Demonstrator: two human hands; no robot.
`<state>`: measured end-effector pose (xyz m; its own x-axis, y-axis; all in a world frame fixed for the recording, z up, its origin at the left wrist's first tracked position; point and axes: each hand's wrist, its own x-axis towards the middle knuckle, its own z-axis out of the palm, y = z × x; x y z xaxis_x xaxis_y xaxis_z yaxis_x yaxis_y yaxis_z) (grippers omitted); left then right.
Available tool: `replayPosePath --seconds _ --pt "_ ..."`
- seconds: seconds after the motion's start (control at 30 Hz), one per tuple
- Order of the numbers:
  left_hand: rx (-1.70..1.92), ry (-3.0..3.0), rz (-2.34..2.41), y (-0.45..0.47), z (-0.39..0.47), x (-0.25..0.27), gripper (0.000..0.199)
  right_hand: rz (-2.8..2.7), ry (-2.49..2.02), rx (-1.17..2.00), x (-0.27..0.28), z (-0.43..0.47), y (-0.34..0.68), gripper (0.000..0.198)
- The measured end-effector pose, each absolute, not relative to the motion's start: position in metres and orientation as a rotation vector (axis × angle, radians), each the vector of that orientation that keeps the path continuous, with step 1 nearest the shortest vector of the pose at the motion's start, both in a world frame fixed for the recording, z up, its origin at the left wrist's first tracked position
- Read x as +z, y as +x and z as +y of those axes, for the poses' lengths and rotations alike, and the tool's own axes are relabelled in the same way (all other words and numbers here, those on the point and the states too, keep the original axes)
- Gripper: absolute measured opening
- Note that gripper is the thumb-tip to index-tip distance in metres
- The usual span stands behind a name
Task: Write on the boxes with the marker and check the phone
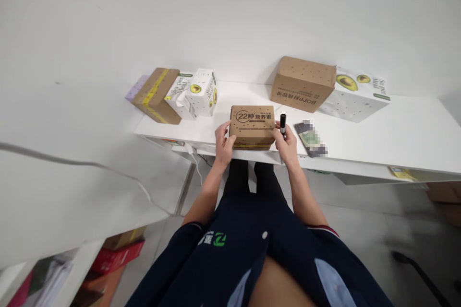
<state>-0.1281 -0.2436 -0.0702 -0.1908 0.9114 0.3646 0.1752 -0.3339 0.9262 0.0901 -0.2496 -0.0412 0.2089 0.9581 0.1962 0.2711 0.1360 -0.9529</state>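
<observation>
A small brown cardboard box with black printing and a yellow strip along its lower front sits at the front edge of the white desk. My left hand grips its left side, thumb at the near corner. On the opposite side my right hand grips the right edge, thumb near the front corner. A black tube with a silver band sticks up at my right fingers. Its lower end is hidden, so I cannot tell whether the hand holds it or it stands behind.
A phone lies right of my right hand. At the back left are a yellow-taped carton and white avocado-printed boxes. A larger brown carton and another white box stand back right. A cable crosses on the left.
</observation>
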Motion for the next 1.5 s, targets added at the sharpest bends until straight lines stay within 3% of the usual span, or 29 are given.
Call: replayPosePath --seconds 0.13,0.37,0.7,1.0,1.13,1.27,1.37,1.5 --pt "1.405 1.866 1.457 -0.124 -0.246 -0.048 0.044 -1.578 -1.359 0.499 -0.034 -0.252 0.089 0.044" --pt "1.194 1.966 1.593 -0.114 -0.25 -0.034 0.057 -1.813 -1.432 0.537 -0.032 -0.251 0.101 0.05" --pt "0.968 2.159 1.748 -0.11 -0.248 -0.03 0.06 -1.944 -1.517 0.507 -0.019 -0.245 0.106 0.051" --pt "0.736 2.261 1.95 -0.097 -0.269 -0.014 0.056 -1.709 -1.341 0.651 -0.017 -0.248 0.114 0.038" --pt "0.691 2.23 1.982 -0.094 -0.27 -0.009 0.056 -1.298 -1.357 0.604 0.003 -0.245 0.115 0.029" --pt "0.711 2.263 1.965 -0.09 -0.272 -0.014 0.055 -0.936 -1.022 0.667 0.036 -0.239 0.11 0.029" --pt "0.72 2.296 1.941 -0.085 -0.276 -0.017 0.054 -0.834 -0.875 0.687 0.054 -0.232 0.104 0.038" --pt "0.733 2.329 1.988 -0.08 -0.279 -0.014 0.054 -0.978 -1.018 0.599 0.05 -0.221 0.093 0.055"
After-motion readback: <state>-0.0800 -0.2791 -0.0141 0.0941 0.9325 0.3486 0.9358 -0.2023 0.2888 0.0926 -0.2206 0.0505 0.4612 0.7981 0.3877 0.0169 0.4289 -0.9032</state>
